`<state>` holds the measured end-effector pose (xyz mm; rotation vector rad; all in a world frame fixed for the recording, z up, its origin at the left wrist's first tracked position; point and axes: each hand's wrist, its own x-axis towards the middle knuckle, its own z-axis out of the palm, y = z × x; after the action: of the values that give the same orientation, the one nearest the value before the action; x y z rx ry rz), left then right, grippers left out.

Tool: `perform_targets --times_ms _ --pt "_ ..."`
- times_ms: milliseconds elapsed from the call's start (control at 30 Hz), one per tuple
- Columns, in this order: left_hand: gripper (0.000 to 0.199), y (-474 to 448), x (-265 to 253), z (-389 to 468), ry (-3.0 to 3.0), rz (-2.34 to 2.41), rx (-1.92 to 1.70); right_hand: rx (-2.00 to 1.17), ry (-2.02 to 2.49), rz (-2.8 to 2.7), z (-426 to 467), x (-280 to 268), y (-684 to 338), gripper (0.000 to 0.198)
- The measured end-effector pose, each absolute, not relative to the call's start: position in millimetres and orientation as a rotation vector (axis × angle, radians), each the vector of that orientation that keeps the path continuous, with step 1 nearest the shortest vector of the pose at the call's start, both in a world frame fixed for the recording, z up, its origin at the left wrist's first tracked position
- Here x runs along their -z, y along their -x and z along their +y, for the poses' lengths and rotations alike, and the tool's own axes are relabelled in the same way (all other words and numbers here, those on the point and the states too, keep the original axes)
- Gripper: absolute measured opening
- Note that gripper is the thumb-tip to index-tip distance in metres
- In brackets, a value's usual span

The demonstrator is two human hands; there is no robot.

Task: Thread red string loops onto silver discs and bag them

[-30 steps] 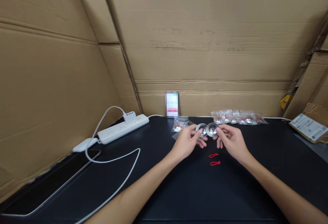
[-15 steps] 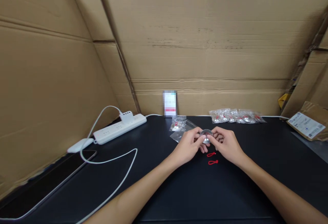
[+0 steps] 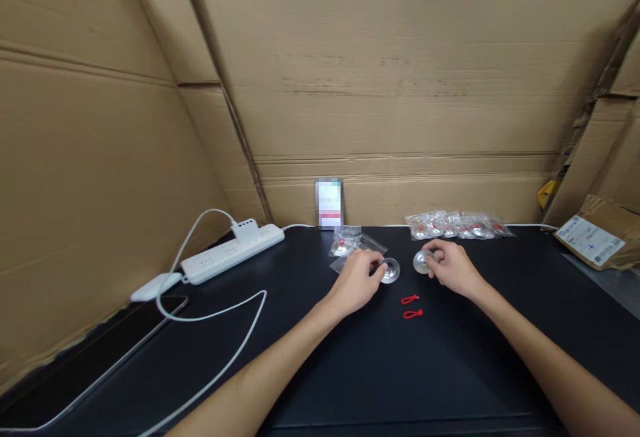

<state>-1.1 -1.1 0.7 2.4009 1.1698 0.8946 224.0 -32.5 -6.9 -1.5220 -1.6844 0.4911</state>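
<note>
My left hand (image 3: 357,282) is closed on the edge of a round silver finger cymbal (image 3: 391,271), tilted with its domed middle showing. A second silver finger cymbal (image 3: 421,262) is pinched by my right hand (image 3: 454,268), a short way to the right. The two cymbals are apart from each other. Just below them on the black table (image 3: 360,377) lie two red cord loops, an upper loop (image 3: 409,300) and a lower loop (image 3: 413,314). Behind my left hand rests a clear plastic bag (image 3: 344,244) with something silver and red inside.
Several clear packets (image 3: 457,225) with silver and red pieces lie along the cardboard wall (image 3: 400,104). A phone-like screen (image 3: 329,204) leans there too. On the left are a white power strip (image 3: 233,254), a cable (image 3: 235,364) and a dark tablet (image 3: 95,360). A labelled brown package (image 3: 595,234) sits right.
The hands were together around the silver cymbal piece. Now they have separated, each with one cymbal, the right one moved rightward. The red loops stay where they were.
</note>
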Motion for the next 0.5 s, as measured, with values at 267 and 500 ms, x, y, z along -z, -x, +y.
perform_targets --times_ms 267,500 --pt "0.019 0.1 1.3 -3.6 -2.517 1.229 -0.841 0.027 1.652 -1.982 -42.7 -0.5 -225.1 0.006" --pt "0.018 -0.8 -1.0 -5.4 -2.325 1.244 -0.876 -0.35 1.15 -2.345 -57.9 -16.6 -206.4 0.003"
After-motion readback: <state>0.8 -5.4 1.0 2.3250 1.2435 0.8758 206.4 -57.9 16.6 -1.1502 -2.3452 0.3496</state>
